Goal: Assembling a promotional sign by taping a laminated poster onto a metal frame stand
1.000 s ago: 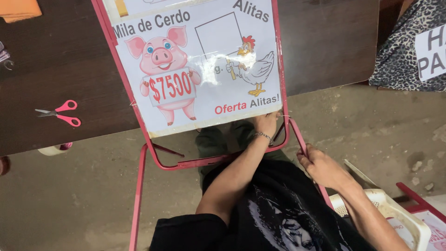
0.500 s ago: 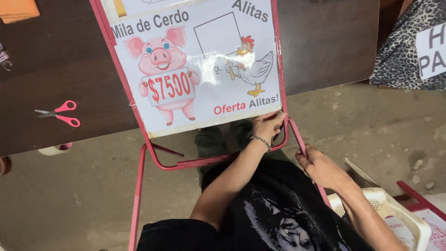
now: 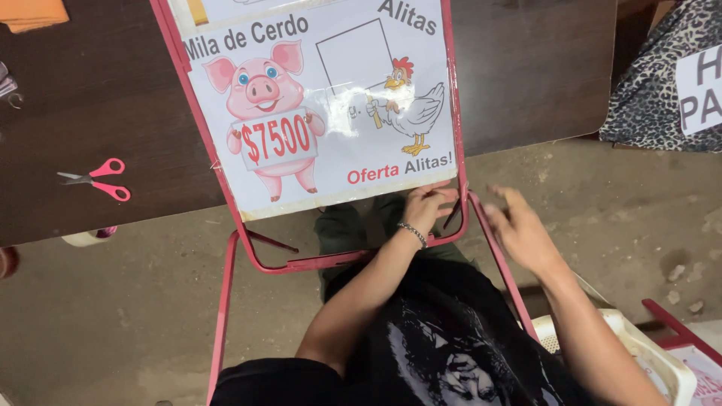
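Observation:
A laminated poster [image 3: 331,113] with a cartoon pig and a chicken is fixed in a red metal stand [image 3: 263,259] that leans against a dark table. My left hand [image 3: 429,204], with a bracelet on the wrist, grips the poster's lower right corner where it meets the red frame. My right hand [image 3: 519,229] hovers just right of the stand's right leg, blurred, with its fingers spread and nothing in it. My black printed shirt fills the bottom of the view.
Pink-handled scissors [image 3: 94,179] lie on the dark brown table [image 3: 541,68] left of the stand. Orange material [image 3: 30,11] sits at the top left corner. A white plastic seat [image 3: 647,353] is at the lower right, and leopard-print fabric [image 3: 654,90] at the upper right. The floor is bare concrete.
My right hand has come off the stand's right leg and risen toward the poster's corner with its fingers spread. My left hand stays at the corner.

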